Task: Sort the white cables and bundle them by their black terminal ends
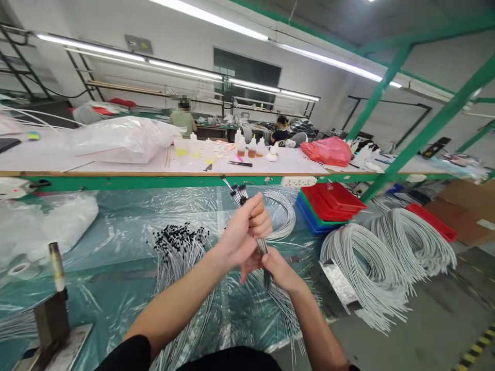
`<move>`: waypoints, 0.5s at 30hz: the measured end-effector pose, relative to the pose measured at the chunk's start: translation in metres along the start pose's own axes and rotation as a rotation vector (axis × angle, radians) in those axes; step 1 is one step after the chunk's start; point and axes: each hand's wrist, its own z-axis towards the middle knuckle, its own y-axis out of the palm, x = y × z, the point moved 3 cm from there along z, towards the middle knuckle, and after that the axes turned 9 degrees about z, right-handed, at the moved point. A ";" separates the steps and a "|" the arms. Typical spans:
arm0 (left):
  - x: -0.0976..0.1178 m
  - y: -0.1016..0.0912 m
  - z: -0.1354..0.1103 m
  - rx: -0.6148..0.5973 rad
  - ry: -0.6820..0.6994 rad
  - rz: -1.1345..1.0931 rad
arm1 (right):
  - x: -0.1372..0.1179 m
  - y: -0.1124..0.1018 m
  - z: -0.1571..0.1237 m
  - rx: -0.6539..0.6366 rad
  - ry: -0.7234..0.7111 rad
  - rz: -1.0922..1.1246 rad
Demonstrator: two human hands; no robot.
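Observation:
My left hand (247, 226) is closed round a bundle of thin grey cables, and their black connectors (238, 194) stick out above the fist. Just below it, my right hand (276, 265) grips the same bundle, thumb along the cables, its other fingers partly hidden. The cable tails hang down beneath it towards the bench's front edge. To the left lies a large heap of similar cables (180, 245), black connectors at the far end. A coil of pale cable (288, 214) rests behind my hands.
Green plastic sheeting (119, 278) covers the bench. Stacked red, green and blue trays (328, 206) and large cable coils (367, 257) are at the right. A metal stand (52, 319) occupies the near left. Small bottles (251, 147) line the raised shelf. Two people sit farther back.

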 end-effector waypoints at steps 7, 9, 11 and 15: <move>0.060 -0.051 -0.022 0.156 0.140 -0.147 | 0.024 -0.030 -0.062 -0.123 0.401 -0.179; 0.054 -0.086 -0.028 0.252 0.163 -0.177 | 0.034 -0.046 -0.080 -0.070 0.398 -0.331; 0.030 -0.125 -0.025 0.370 0.139 -0.126 | 0.054 -0.060 -0.090 0.006 0.385 -0.464; -0.051 -0.199 0.008 0.650 -0.117 0.229 | 0.123 -0.088 -0.093 0.185 0.559 -0.971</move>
